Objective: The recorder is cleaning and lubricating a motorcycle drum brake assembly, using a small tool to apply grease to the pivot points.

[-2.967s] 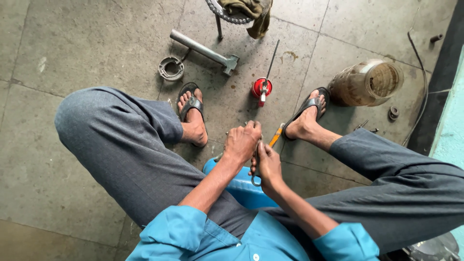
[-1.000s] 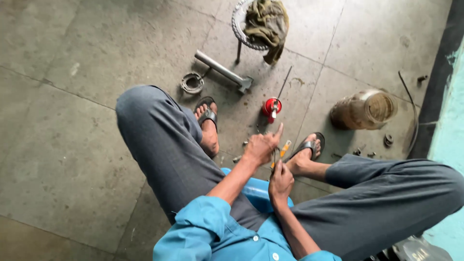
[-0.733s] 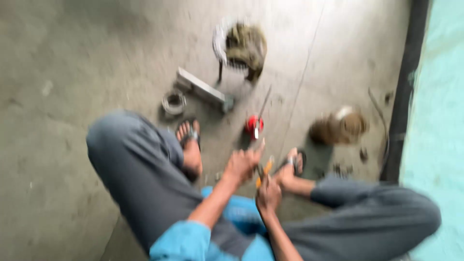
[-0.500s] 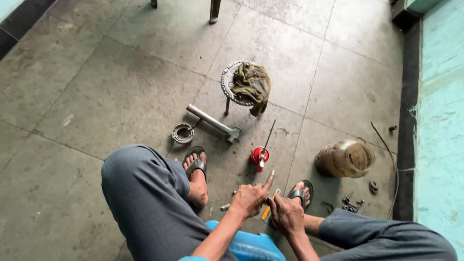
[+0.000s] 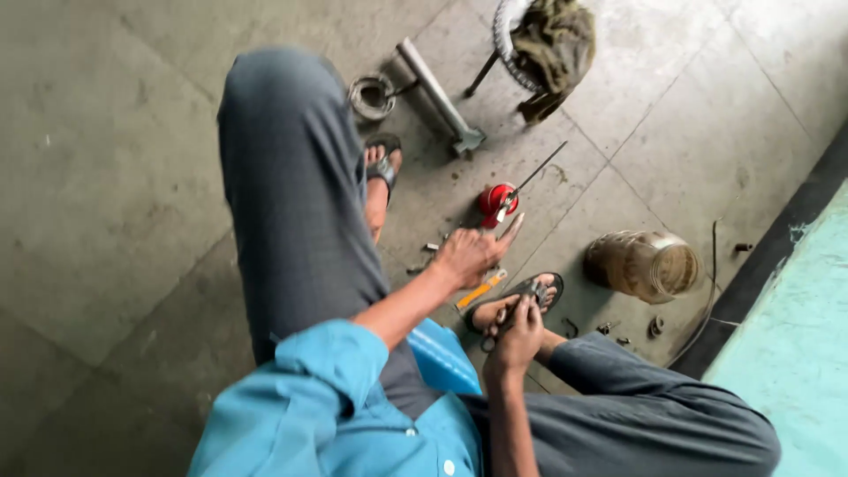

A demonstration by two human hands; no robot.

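Hands apart now: L hand [image 5: 466,256] forward (pliers [image 5: 511,314] in R hand [image 5: 519,334])

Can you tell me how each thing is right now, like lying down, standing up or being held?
Left hand: one finger stretched toward the red oil can.
Right hand: closed on dark pliers.
Red oil can: upright on the floor.
Plastic jar: lying on its side.
Metal shaft: lying flat.
Rag: draped over a stool.
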